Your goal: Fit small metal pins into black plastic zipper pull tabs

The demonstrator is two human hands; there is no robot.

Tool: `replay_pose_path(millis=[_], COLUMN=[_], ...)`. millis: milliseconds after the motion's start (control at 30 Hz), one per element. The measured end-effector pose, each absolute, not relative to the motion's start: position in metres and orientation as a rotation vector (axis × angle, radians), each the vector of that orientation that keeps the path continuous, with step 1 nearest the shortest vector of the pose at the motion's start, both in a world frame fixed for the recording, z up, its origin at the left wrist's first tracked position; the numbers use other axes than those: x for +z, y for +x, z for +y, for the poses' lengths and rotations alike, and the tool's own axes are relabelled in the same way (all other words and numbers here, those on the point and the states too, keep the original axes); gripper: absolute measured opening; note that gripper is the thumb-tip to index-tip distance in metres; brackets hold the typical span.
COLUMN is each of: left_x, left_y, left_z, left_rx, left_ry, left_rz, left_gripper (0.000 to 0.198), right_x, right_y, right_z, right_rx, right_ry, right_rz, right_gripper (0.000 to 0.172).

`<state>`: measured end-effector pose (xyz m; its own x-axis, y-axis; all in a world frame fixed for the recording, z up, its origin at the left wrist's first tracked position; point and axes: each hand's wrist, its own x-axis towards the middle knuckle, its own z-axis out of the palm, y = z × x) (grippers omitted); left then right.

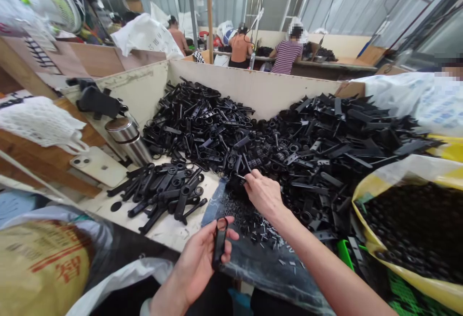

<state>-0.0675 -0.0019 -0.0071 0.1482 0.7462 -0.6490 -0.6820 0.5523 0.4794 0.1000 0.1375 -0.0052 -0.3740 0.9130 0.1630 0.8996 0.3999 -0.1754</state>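
Observation:
My left hand (pixel 200 258) is closed round a black plastic clip part (pixel 219 241), held upright near the table's front edge. My right hand (pixel 263 193) reaches forward over a heap of small black pins (pixel 249 219) on a dark sheet, its fingers pinched on a small thin piece I cannot make out. A big pile of black plastic parts (pixel 289 142) fills the bin beyond. A smaller group of like black parts (pixel 166 193) lies on the table to the left of my hands.
A steel flask (pixel 128 140) and a white phone (pixel 97 164) lie at the left. A yellow sack of small black pieces (pixel 412 224) stands at the right, a printed sack (pixel 43 263) at lower left. Three people (pixel 285 53) work at a far bench.

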Motion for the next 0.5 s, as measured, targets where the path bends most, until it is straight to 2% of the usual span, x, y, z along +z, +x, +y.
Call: replay_pose_path(millis=[133,267,333,500], left_x=[-0.013,-0.019,-0.021,-0.027], left_y=[-0.062,-0.051,-0.048,-0.04], left_z=[-0.002,-0.005,-0.01,-0.027], left_rx=[1.012,1.032,1.054,1.1], left_ry=[0.02,0.02,0.085,0.352], left_rz=[0.85,0.782,0.82,1.014], left_gripper=[0.033,0.022,0.025,0.03], right_x=[-0.008,-0.019,-0.02,-0.007], right_y=[0.11,0.108,0.11,0.125], right_z=[0.102,0.054,0.036,0.005], right_rx=[0.114,0.242,0.304,0.686], right_ry=[-1.453,-1.035,-0.916,-1.051], right_rz=[-2.392,-2.339,-2.285,-2.24], right_gripper=[0.024,0.033,0.037,0.043])
